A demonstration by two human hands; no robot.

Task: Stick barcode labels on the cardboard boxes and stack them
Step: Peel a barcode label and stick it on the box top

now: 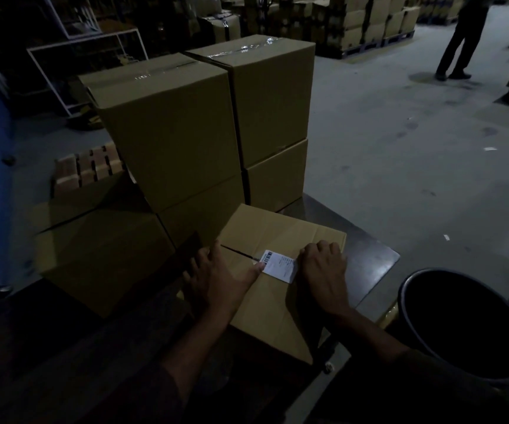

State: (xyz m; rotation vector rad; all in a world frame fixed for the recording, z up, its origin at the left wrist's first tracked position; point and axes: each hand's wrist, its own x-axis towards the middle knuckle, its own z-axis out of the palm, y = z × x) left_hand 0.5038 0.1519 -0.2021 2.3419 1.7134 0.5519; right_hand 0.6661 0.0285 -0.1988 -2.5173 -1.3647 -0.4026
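- Head view: a cardboard box (280, 270) lies at the near right corner of the metal table (369, 255), with a white barcode label (280, 266) on its top face, beside the flap seam.
- Left hand (216, 280): open and spread, palm on the left part of the box top, thumb tip pressing the barcode end of the label.
- Right hand (323, 264): fingers curled under, loosely closed, knuckles at the label's right edge; it grips nothing that shows.
- Step in hand, as judged: pressing the label flat.
- Procedure: hold the barcode end fixed with the left thumb and sweep the right hand outward along the label, so no air pocket or crease forms across the bars.
- Keep the label clear of the flap seam; a label bridging the gap may tear or lift.
- Steady the box with the left palm during pressing.
- Count, taped boxes: four, in two stacks (216, 117) of two at the far side of the table.
- Count, label: one visible.
- Further cartons (100, 255) lie at the left; dim light prevents a reliable count.
- One dark round bin (415, 301) stands at the right, off the table.
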